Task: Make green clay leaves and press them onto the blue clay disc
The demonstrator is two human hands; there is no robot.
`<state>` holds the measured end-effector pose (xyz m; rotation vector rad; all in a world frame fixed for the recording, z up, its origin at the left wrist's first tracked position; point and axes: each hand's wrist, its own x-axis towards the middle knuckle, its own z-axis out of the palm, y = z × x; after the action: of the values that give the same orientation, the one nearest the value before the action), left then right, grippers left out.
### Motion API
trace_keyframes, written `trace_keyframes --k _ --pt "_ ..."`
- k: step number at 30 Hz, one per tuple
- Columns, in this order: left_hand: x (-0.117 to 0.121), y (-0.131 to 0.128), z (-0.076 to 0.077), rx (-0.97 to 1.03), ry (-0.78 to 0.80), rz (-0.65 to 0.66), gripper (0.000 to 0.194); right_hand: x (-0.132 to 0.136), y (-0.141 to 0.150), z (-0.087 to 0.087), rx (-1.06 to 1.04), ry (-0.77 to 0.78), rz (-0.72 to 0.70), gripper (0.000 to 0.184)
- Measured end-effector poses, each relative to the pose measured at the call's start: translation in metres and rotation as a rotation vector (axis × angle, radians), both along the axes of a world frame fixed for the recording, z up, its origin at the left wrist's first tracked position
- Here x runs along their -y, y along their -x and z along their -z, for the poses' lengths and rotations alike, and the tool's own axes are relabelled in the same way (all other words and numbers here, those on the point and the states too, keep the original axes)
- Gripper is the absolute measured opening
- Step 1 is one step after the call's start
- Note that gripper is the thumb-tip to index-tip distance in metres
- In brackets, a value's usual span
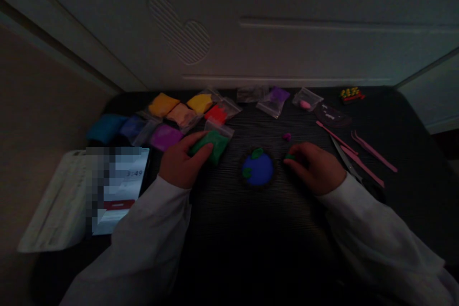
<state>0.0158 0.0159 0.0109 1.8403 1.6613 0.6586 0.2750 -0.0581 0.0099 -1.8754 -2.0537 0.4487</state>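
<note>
My left hand [183, 162] is closed on a small clear bag of green clay [214, 147], thumb lying across its front. Between the fingertips of my right hand [317, 166] a small piece of green clay [289, 157] is pinched. On the table between both hands sits a round blue disc with a dark rim [258, 171]. A green leaf shape [257, 153] lies at its top edge, and a smaller green piece [247, 172] is at its left. A little purple lump [287, 137] rests just beyond my right fingertips.
Bags of coloured clay, such as the orange one [164, 105], line the back left. Pink tweezers [375, 151], scissors [346, 158] and pink tools lie right of my right hand. A lit phone [125, 191] is at the left. A white panel [287, 52] stands behind the table.
</note>
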Motion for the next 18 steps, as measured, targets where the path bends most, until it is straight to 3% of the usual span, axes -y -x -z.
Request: trace_keyframes --k 11,18 --pt "0.0 -0.002 0.001 -0.04 -0.027 -0.032 0.037 0.004 0.002 -0.011 -0.243 -0.075 0.059 0.028" --pt "0.0 -0.003 0.002 -0.04 -0.009 -0.023 0.039 0.005 0.001 -0.017 -0.327 -0.133 0.092 0.019"
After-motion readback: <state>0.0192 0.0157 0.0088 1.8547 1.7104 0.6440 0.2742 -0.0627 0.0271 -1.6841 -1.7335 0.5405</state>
